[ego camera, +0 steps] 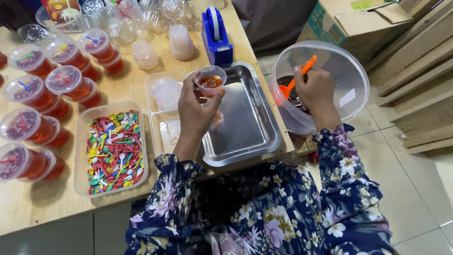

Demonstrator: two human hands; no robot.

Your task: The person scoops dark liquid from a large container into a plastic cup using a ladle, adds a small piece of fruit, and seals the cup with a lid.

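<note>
The small clear plastic cup (210, 81), partly filled with reddish-brown liquid, is pinched in the fingers of the left hand (197, 109) and held above the empty rectangular stainless-steel tray (243, 123) at the bench edge. It sits upright, its rim open and lidless, the liquid well below the top. The right hand (315, 89) is closed around the handle of an orange plastic spoon (296, 79), whose bowl dips into the dark contents of a large round translucent plastic tub (339, 71) standing just off the wooden bench (47, 208). Spooning goes cleanly, by judgement, if the cup stays level and close to the tub, so drips land in the tray rather than on the wood. To the left of the tray lies a clear tray with 2 compartments (160, 118), then a shallow clear box of small multicoloured plastic spoons (113, 151). Further left stand lidded cups of red liquid (66, 82), each with a small spoon on its lid. A blue tape dispenser (216, 35) stands behind the tray.
</note>
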